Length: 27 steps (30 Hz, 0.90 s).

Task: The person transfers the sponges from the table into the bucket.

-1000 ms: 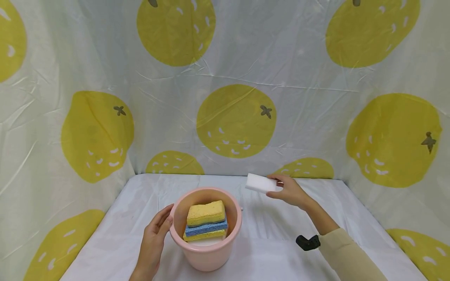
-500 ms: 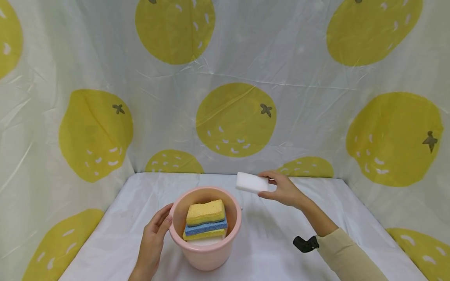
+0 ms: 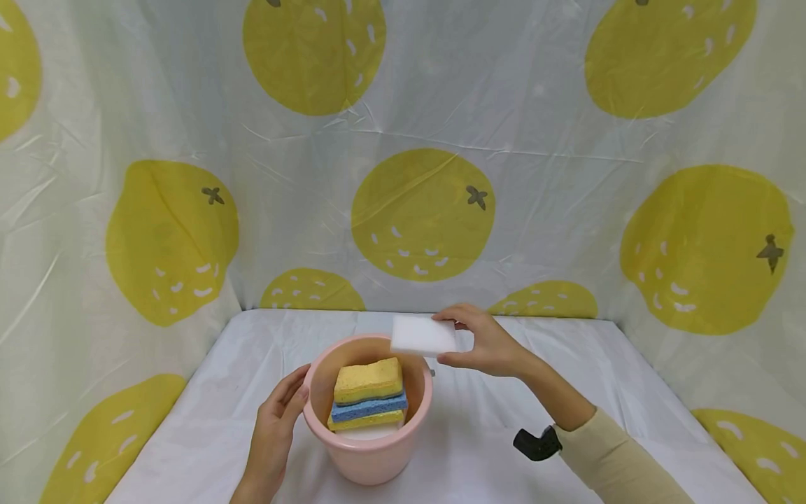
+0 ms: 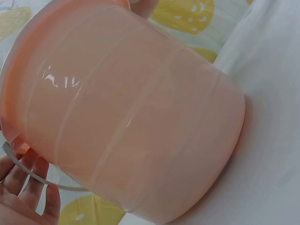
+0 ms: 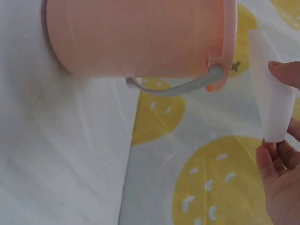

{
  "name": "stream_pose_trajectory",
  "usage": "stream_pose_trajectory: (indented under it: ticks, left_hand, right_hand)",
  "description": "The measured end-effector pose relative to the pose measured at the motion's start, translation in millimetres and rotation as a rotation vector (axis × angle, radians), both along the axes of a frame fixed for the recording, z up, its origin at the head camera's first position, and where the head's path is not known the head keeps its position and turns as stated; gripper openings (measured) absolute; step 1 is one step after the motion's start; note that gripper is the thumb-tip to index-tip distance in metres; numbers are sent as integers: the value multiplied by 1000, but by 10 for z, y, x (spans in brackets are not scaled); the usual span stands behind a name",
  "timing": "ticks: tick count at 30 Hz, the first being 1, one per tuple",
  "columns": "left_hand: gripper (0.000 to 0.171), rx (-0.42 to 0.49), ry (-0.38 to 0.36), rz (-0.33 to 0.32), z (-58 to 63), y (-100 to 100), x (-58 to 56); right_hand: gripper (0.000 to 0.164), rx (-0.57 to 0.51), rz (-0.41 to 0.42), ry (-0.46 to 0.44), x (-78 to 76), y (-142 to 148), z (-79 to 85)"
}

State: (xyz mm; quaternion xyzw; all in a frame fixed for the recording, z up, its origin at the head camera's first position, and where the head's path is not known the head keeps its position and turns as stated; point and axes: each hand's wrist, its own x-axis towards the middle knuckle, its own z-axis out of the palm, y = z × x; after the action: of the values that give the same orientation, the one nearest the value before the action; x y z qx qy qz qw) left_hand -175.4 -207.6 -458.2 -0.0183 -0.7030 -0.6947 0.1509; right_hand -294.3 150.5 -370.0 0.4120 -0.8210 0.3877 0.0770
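A pink bucket (image 3: 371, 462) stands upright on the white cloth. Inside it is a stack of sponges: a yellow sponge (image 3: 368, 379) on top, a blue sponge (image 3: 370, 407) below, then another yellow layer and a white block (image 3: 371, 431). My left hand (image 3: 275, 427) rests against the bucket's left side near the rim, its fingers gently curved, beside the grey handle (image 4: 33, 176) in the left wrist view. My right hand (image 3: 488, 343) pinches a white sponge (image 3: 418, 334) between thumb and fingers, over the bucket's far right rim. Its smooth side (image 5: 269, 93) shows in the right wrist view.
White cloth (image 3: 497, 448) covers the table. A curtain (image 3: 554, 210) printed with yellow fruit stands behind and at both sides. A black device (image 3: 537, 444) sits at my right sleeve (image 3: 604, 448).
My right hand has carried the white sponge leftward, from the right of the bucket to over its rim. My left hand and the bucket have stayed in place.
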Motion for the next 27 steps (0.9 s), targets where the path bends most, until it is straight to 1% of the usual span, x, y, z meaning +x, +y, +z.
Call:
stream_pose_trajectory:
  ticks: [5,8,13,21,27]
  left_hand:
    - [42,0,9,-5,-3,1,-6]
    - [41,3,20,-7,-5,-2,-13]
    - [41,8,29,-8,2,-4,-24]
    - [43,-2,2,-4,12,-2,-11]
    - [41,-4,25,-5,16,-9,-6]
  right_hand:
    - [56,41,57,74,92,-133,58]
    - [56,53,79,99,128,-205,77]
    - [57,50,118,104,170,-318,91]
    - [57,59,171,104,271,-465,80]
    - [57,68,198,100,320,-570,69]
